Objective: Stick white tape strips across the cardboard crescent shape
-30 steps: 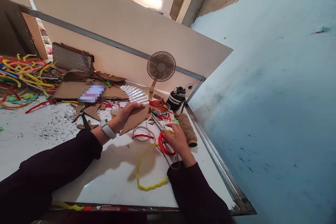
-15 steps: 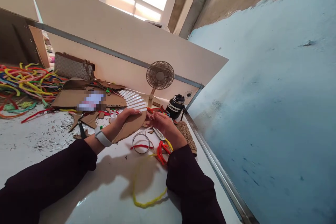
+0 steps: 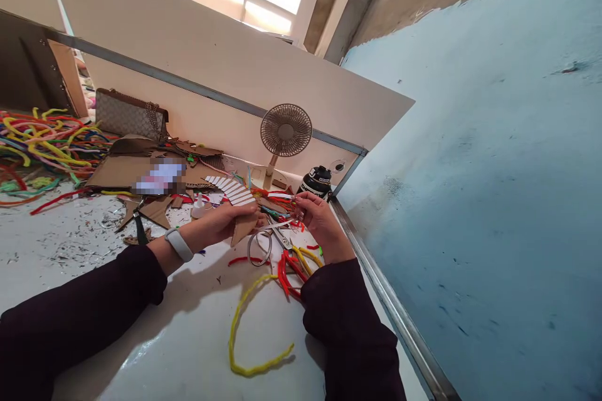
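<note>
My left hand [image 3: 219,222], with a watch on its wrist, grips a piece of cardboard [image 3: 242,230]. A fan of white strips [image 3: 231,190] runs along the cardboard's upper edge. To its right, my right hand [image 3: 322,225] pinches a thin white strip [image 3: 281,196] between thumb and fingers. A second white strip [image 3: 277,224] stretches between the two hands; which hand holds it I cannot tell. Below them lie a ring-shaped roll [image 3: 259,248], scissors [image 3: 285,240] with yellow handles, and red fuzzy stems [image 3: 285,276].
A yellow fuzzy stem [image 3: 232,351] curls on the white table. Behind my hands stand a small fan [image 3: 286,130] and a black bottle [image 3: 314,183]. Cardboard scraps [image 3: 155,212], a phone [image 3: 160,177], a handbag [image 3: 129,116] and many coloured stems [image 3: 56,144] fill the left.
My right hand has moved right, away from the cardboard, and white strips now show between the hands. My left hand has turned the cardboard, so less of its brown face shows.
</note>
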The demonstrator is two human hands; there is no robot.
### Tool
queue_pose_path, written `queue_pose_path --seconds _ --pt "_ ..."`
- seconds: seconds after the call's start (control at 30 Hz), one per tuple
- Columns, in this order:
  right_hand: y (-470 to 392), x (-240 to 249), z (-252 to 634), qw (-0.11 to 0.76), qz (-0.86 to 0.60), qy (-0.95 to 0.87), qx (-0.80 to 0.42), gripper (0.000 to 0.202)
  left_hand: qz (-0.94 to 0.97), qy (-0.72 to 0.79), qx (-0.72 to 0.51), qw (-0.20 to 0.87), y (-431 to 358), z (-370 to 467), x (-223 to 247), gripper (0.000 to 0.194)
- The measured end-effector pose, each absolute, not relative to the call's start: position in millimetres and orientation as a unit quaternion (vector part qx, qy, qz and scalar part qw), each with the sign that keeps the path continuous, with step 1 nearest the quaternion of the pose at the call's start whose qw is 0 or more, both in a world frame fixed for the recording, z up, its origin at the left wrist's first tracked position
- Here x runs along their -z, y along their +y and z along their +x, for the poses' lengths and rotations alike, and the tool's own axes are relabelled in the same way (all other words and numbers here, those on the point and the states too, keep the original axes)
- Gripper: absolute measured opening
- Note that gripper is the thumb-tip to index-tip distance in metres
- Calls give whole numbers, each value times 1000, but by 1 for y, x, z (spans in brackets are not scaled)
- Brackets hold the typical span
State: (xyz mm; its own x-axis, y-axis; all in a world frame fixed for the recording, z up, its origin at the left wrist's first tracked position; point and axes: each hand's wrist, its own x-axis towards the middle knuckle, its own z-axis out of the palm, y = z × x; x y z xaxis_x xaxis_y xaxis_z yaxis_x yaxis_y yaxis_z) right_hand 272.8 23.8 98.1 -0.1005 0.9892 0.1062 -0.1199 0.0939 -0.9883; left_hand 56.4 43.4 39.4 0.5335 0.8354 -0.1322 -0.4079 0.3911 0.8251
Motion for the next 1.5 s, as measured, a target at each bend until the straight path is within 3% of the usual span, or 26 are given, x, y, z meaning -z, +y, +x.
queue_pose_path --seconds 0.33,0.63,1.07,1.5 --pt "23 -94 273 524 -380 -539 -539 32 406 257 -338 809 41 55 -34 33" --pt "20 -86 257 451 -355 -571 -587 29 577 265 -315 706 37 55 -38 45" --pt "25 -81 253 423 -356 -585 -593 29 589 232 -346 692 32 55 -45 26" --pt "24 -83 252 442 -374 -561 -592 30 564 234 -358 706 20 55 -63 36"
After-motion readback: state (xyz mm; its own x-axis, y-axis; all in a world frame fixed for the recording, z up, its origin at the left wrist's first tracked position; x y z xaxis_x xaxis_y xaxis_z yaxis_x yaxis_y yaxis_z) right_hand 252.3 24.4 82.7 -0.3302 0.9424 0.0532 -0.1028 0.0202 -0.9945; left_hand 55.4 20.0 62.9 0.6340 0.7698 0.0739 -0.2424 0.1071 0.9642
